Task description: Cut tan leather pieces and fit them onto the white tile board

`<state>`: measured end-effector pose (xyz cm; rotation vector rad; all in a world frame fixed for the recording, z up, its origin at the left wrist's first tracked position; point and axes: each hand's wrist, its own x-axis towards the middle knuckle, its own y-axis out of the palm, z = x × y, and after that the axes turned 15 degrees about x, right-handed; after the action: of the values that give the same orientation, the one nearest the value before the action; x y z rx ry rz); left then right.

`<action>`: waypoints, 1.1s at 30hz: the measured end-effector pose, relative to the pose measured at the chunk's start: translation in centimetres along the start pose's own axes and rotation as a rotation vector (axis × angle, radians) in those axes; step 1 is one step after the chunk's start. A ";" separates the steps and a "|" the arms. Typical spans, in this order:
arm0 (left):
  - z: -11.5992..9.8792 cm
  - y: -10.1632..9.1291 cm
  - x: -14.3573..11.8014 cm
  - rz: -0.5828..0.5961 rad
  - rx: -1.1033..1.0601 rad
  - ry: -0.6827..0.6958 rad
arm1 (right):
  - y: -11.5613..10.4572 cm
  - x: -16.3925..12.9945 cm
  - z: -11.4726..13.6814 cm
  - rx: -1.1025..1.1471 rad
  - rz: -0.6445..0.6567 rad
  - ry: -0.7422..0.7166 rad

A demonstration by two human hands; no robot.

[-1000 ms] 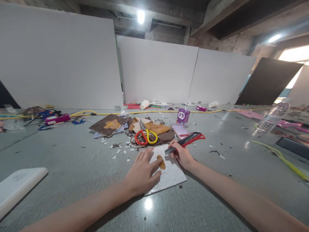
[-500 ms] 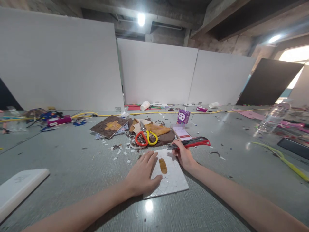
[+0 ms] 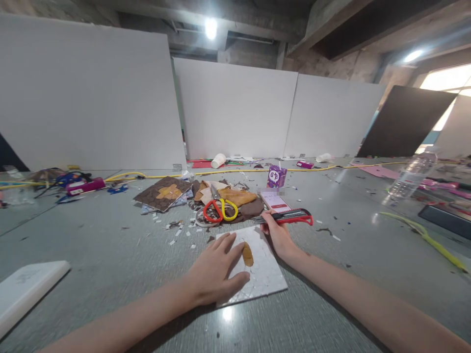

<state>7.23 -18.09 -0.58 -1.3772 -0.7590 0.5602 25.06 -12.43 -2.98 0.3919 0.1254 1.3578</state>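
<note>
My left hand [image 3: 217, 272] lies open on the left half of a white board [image 3: 261, 279], its fingers spread. Beside its index finger is an oval brown patch [image 3: 248, 255] on the board. A red and black utility knife [image 3: 294, 215] is gripped in my right hand [image 3: 277, 238] at the board's far right corner. The knife's blade points left and its handle end sticks out to the right. Just beyond the board, scissors [image 3: 221, 208] with one red and one yellow handle lie on brown and tan fabric scraps [image 3: 243, 197].
A phone [image 3: 274, 201] and a purple drink carton [image 3: 276, 176] stand behind the knife. Left of the scraps lies a brown patterned panel [image 3: 162, 192]. A white box-like object [image 3: 31, 289] sits at near left, a plastic bottle [image 3: 414, 174] at right. Small offcuts litter the table.
My left hand's fingers have shifted slightly, with the index finger now touching or overlapping the brown patch. The utility knife stays in my right hand. The whole view has moved a little.
</note>
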 end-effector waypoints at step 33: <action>0.0 0.8 0.5 -0.104 -0.231 -0.171 | 1.4 -2.8 0.8 -0.245 0.504 -0.015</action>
<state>7.61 -17.57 -1.25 -1.5046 -1.0543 0.5255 23.37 -15.02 -2.13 0.2322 -0.1638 1.8417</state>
